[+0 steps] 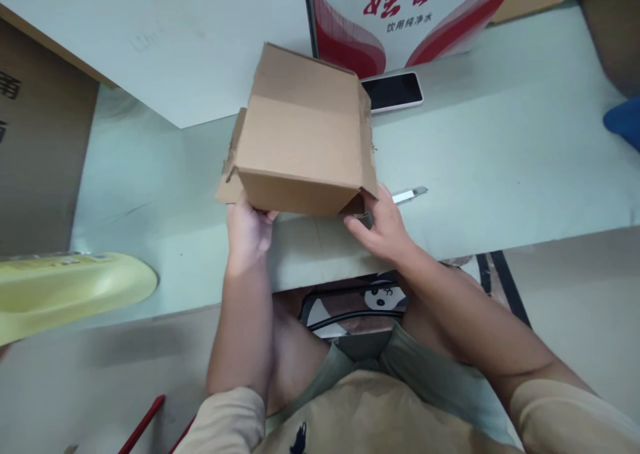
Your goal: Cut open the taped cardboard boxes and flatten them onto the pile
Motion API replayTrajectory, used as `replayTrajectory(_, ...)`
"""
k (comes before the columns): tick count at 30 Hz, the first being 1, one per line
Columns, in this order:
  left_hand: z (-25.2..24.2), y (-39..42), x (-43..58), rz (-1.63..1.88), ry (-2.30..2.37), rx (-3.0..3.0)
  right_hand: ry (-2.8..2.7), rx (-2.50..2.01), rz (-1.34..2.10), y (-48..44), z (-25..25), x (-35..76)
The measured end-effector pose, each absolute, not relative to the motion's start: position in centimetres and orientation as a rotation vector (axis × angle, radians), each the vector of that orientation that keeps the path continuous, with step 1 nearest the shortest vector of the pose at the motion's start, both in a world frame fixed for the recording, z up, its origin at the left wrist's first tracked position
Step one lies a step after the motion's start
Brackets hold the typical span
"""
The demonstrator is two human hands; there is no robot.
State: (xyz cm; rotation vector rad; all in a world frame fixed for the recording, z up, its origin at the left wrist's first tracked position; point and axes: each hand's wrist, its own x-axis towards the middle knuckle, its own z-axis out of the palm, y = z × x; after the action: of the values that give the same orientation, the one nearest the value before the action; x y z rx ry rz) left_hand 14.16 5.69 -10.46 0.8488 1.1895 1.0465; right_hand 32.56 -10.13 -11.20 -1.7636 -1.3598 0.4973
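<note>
A small brown cardboard box (305,131) sits tilted on the pale green table (500,161), its flaps folded over. My left hand (247,231) grips the box's near left corner from below, fingers curled under it. My right hand (383,227) is at the near right corner, thumb and fingers pressed against the box's edge. A slim silver utility knife (410,195) lies on the table just right of my right hand, partly hidden by it.
A phone (393,91) lies screen-up behind the box. A red-and-white printed carton (400,14) stands at the back. A white board (150,47) leans at the left, a yellow-green plastic object (70,291) at lower left, something blue (625,122) at the right edge.
</note>
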Motion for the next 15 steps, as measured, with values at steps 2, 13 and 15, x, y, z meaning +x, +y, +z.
replayTrajectory(2, -10.7, 5.1, 14.7, 1.048, 1.203, 0.953, -1.222, -1.765, 0.582, -10.0, -11.5, 32.5)
replayTrajectory(13, -12.0, 6.3, 13.3, 1.269, 1.281, 1.701, -0.877, -1.798, 0.674, -8.9, -11.1, 32.7)
replayTrajectory(15, -12.3, 6.4, 13.1, 1.181, 1.248, 1.815, -0.89, -1.807, 0.651, -8.9, -11.1, 32.7)
